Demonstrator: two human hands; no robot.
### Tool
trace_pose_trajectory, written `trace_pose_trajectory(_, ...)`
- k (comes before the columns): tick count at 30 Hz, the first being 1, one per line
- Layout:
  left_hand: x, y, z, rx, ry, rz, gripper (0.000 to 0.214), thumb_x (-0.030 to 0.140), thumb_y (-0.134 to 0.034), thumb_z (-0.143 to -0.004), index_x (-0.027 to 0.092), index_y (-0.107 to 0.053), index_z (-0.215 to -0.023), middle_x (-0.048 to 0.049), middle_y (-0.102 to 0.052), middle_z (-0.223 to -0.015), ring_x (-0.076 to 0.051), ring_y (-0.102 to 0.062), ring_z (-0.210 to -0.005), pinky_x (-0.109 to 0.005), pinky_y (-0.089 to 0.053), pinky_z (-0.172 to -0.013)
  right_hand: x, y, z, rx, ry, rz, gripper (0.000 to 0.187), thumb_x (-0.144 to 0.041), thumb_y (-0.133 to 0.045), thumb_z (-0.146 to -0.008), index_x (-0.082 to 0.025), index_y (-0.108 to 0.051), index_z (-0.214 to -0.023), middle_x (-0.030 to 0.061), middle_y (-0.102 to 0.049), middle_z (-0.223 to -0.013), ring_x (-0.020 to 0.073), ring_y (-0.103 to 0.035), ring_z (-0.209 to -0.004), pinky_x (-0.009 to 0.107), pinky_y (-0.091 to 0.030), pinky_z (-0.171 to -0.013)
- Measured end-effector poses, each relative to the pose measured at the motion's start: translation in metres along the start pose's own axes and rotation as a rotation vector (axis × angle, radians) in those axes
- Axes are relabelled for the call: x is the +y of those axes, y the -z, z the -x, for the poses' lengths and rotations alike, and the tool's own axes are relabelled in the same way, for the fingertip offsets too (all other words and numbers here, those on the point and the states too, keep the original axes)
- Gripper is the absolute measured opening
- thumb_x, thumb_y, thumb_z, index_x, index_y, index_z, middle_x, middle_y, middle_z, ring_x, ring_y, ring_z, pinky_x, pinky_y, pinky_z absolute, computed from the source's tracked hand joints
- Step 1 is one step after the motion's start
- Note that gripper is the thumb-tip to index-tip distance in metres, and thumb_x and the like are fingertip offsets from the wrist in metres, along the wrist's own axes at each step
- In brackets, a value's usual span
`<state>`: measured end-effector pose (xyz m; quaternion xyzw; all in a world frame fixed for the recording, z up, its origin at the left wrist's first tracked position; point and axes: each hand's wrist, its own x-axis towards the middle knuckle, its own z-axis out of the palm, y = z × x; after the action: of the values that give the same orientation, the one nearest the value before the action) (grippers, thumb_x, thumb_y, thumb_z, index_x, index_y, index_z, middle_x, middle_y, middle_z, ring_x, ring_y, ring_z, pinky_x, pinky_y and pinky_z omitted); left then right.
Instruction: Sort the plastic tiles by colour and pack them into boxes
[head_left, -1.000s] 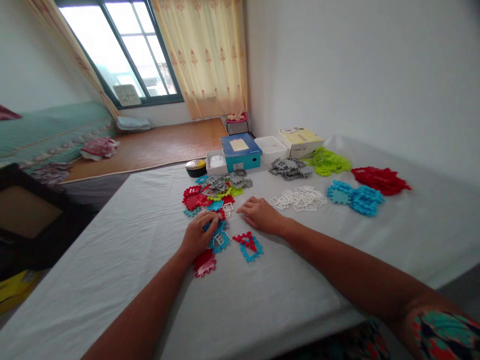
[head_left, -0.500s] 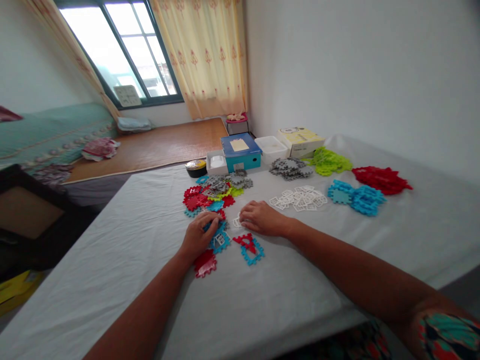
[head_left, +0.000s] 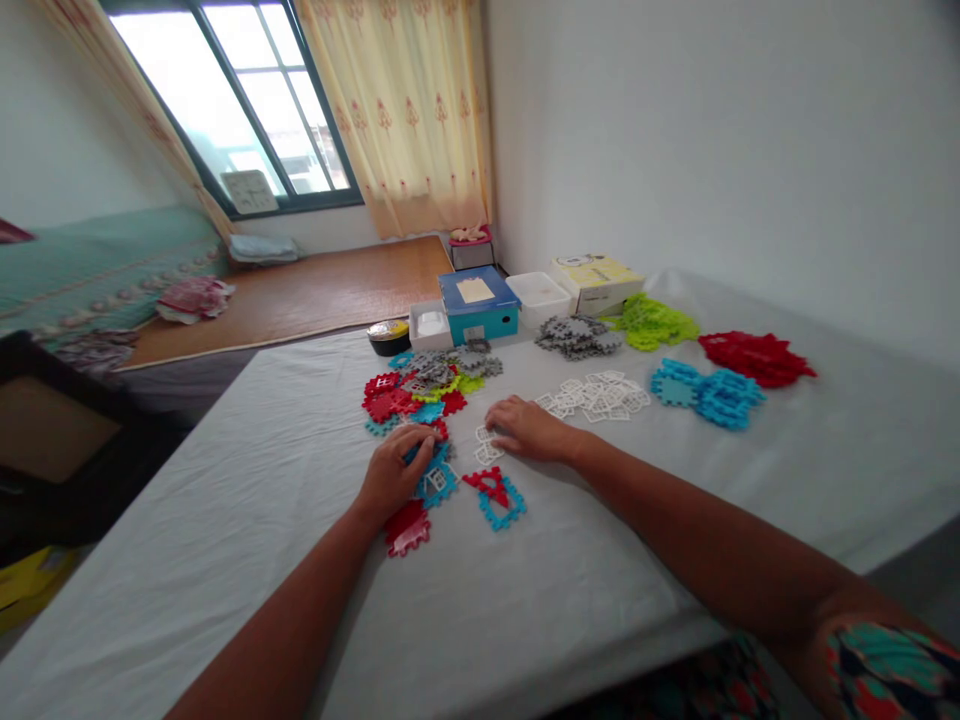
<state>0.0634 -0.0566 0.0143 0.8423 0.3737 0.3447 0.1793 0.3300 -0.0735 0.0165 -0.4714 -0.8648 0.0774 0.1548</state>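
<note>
My left hand (head_left: 396,468) rests on the near part of a mixed pile of interlocking plastic pieces, its fingers curled over a blue piece (head_left: 437,482) with a white insert. Close by lies a red toothed piece (head_left: 407,528). To the right, my right hand (head_left: 531,428) is low over the cloth with fingertips bent down on small white window-frame pieces (head_left: 489,446); the hand partly hides them. Just nearer to me, a red triangular frame (head_left: 491,485) overlaps a blue square frame (head_left: 516,508).
Sorted piles lie beyond and right of my hands: white frames (head_left: 600,396), grey pieces (head_left: 577,337), green pieces (head_left: 656,322), red pieces (head_left: 757,358) and blue pieces (head_left: 727,399). At the back stand a blue box (head_left: 480,300), a white tub (head_left: 538,298) and a yellow box (head_left: 600,280).
My right hand has shifted slightly right, and the white frames under its fingertips have moved right and show more. My left hand stays in place on the pile.
</note>
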Motion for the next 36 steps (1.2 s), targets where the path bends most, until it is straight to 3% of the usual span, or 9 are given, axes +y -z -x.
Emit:
trace_pose_trajectory(7,0.001,0.000,0.000,0.004,-0.001,0.002,0.024,0.034,-0.049,-0.092,0.021,-0.070,-0.092,-0.0053,-0.070,-0.095,-0.020,-0.064,-0.094,-0.033,-0.049,-0.089,-0.004,0.003,0.002,0.027,-0.040,-0.143,0.020,-0.025,-0.073,-0.078,-0.016,-0.061,-0.091,0.0064,-0.064,-0.093,0.0182,-0.055,-0.088,0.028,-0.041,-0.077)
trace_pose_trajectory(11,-0.002,-0.001,0.001,-0.008,0.008,0.008,0.025,0.034,-0.048,-0.093,0.021,-0.070,-0.094,-0.0060,-0.070,-0.097,-0.020,-0.063,-0.095,-0.034,-0.048,-0.091,-0.011,0.006,0.002,0.058,-0.080,-0.233,0.010,-0.023,-0.069,-0.080,-0.017,-0.061,-0.083,0.0025,-0.064,-0.083,0.0138,-0.056,-0.075,0.023,-0.039,-0.068)
trace_pose_trajectory(14,-0.002,-0.001,0.001,-0.010,0.007,0.012,0.026,0.035,-0.048,-0.093,0.020,-0.070,-0.094,-0.0064,-0.070,-0.097,-0.020,-0.063,-0.095,-0.035,-0.049,-0.091,-0.009,0.015,0.003,0.113,-0.132,-0.250,0.006,-0.023,-0.063,-0.085,-0.019,-0.062,-0.089,0.0019,-0.066,-0.083,0.0133,-0.059,-0.075,0.022,-0.039,-0.067)
trace_pose_trajectory(18,-0.001,0.000,0.001,-0.011,-0.003,0.012,0.026,0.034,-0.048,-0.092,0.021,-0.070,-0.094,-0.0068,-0.070,-0.097,-0.020,-0.064,-0.095,-0.035,-0.049,-0.091,0.016,0.035,0.010,0.175,-0.308,-0.049,0.016,-0.027,-0.054,-0.091,-0.021,-0.061,-0.104,0.0048,-0.070,-0.091,0.0166,-0.062,-0.079,0.024,-0.039,-0.067)
trace_pose_trajectory(24,0.000,0.001,0.001,-0.017,-0.003,0.001,0.026,0.035,-0.048,-0.093,0.020,-0.069,-0.093,-0.0069,-0.070,-0.097,-0.020,-0.064,-0.094,-0.035,-0.049,-0.091,0.062,0.053,0.027,0.102,-0.495,0.252,0.015,-0.026,-0.054,-0.089,-0.020,-0.067,-0.092,0.0087,-0.069,-0.098,0.0208,-0.060,-0.091,0.028,-0.042,-0.074)
trace_pose_trajectory(27,0.000,0.000,0.001,-0.024,0.005,-0.003,0.027,0.035,-0.047,-0.093,0.020,-0.070,-0.094,-0.0070,-0.070,-0.097,-0.020,-0.064,-0.094,-0.035,-0.049,-0.090,0.059,0.051,0.027,0.170,-0.420,0.269,0.015,-0.024,-0.059,-0.086,-0.017,-0.068,-0.096,0.0120,-0.067,-0.106,0.0248,-0.057,-0.102,0.032,-0.043,-0.082)
trace_pose_trajectory(29,-0.001,0.000,0.001,-0.027,0.006,-0.002,0.027,0.035,-0.047,-0.093,0.020,-0.070,-0.095,-0.0070,-0.070,-0.097,-0.020,-0.063,-0.094,-0.035,-0.048,-0.090,0.047,0.047,0.024,0.173,-0.281,0.125,0.017,-0.024,-0.060,-0.087,-0.016,-0.068,-0.100,0.0113,-0.066,-0.105,0.0216,-0.059,-0.096,0.032,-0.045,-0.083)
trace_pose_trajectory(33,-0.001,0.000,0.001,-0.022,0.001,-0.005,0.026,0.035,-0.047,-0.093,0.020,-0.069,-0.093,-0.0069,-0.070,-0.097,-0.020,-0.063,-0.094,-0.035,-0.048,-0.090,0.014,0.032,0.017,-0.005,0.046,-0.238,0.030,-0.035,-0.067,-0.084,-0.017,-0.066,-0.109,0.0075,-0.065,-0.105,0.0137,-0.062,-0.081,0.026,-0.048,-0.077)
trace_pose_trajectory(36,0.000,0.000,0.001,-0.019,0.004,-0.007,0.027,0.035,-0.047,-0.093,0.020,-0.070,-0.093,-0.0068,-0.070,-0.097,-0.020,-0.064,-0.094,-0.035,-0.049,-0.089,-0.002,0.022,0.014,-0.091,0.177,-0.248,0.041,-0.039,-0.074,-0.077,-0.018,-0.067,-0.112,0.0094,-0.065,-0.106,0.0179,-0.061,-0.091,0.029,-0.047,-0.083)
